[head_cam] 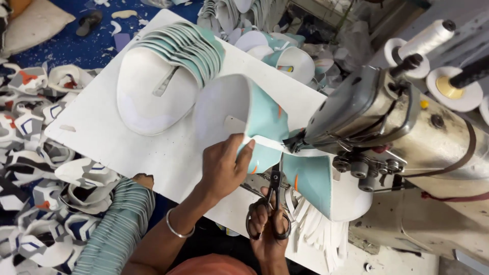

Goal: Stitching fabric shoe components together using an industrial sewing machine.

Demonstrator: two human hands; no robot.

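Teal shoe upper (265,122) on cluttered white worktable (168,153)

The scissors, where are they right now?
In the head view, the scissors are low in the middle, held in the right hand, blades pointing up toward the teal piece at the sewing machine, just right of the left hand.

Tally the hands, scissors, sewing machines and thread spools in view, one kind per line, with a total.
Hands: 2, left hand on the teal-and-white piece, right hand
Scissors: 1
Sewing machine: 1
Thread spool: 1 clearly seen
Total: 5
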